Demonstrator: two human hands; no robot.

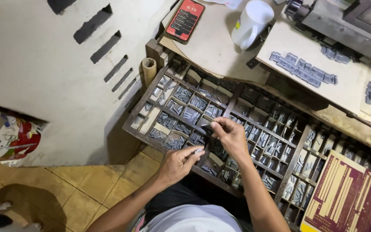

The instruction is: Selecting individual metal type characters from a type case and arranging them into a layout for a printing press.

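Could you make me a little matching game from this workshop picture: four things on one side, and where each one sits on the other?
Things:
1. white mug
2. phone with red screen
3. left hand
4. maroon and cream striped board

Places:
A. lower right, beside the type drawer
B. top middle of the worktop, right of the phone
C. over the drawer's near edge, pinching small metal type pieces
D. at the worktop's left end

Pairs: 1-B, 2-D, 3-C, 4-A

White mug (250, 22), phone (185, 19), perhaps cardboard tube (149, 68)
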